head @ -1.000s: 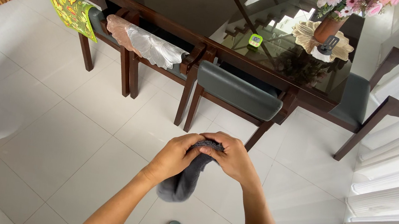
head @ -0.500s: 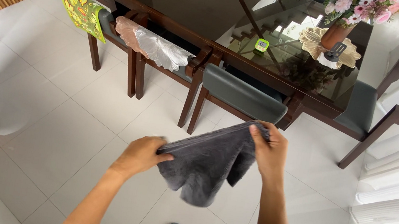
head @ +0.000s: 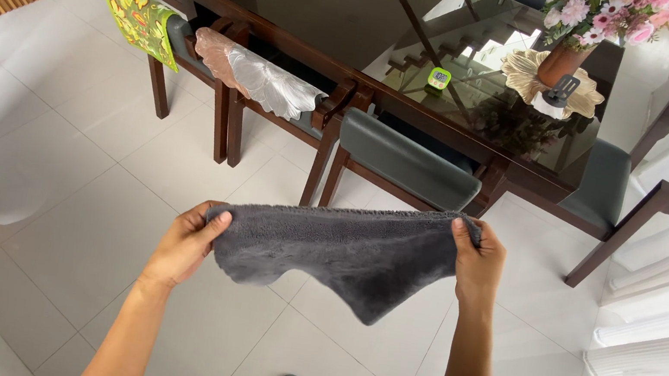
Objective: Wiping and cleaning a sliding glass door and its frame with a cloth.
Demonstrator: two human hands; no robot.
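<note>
We hold the grey cloth [head: 352, 252] stretched over the floor [head: 45, 200], left hand [head: 185, 244] and right hand [head: 477, 259] each pinching a top corner. We should keep the top edge taut and level, so the sagging lower corner hangs free.

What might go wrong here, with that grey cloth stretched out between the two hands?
The grey cloth is pinched only at its top corners by the left hand and the right hand, so a loose pinch might let one corner drop to the tiled floor. Its lower edge hangs unevenly to a point, so any fold made from here could come out crooked. The dark chair stands close ahead; a forward swing might brush it.
</note>
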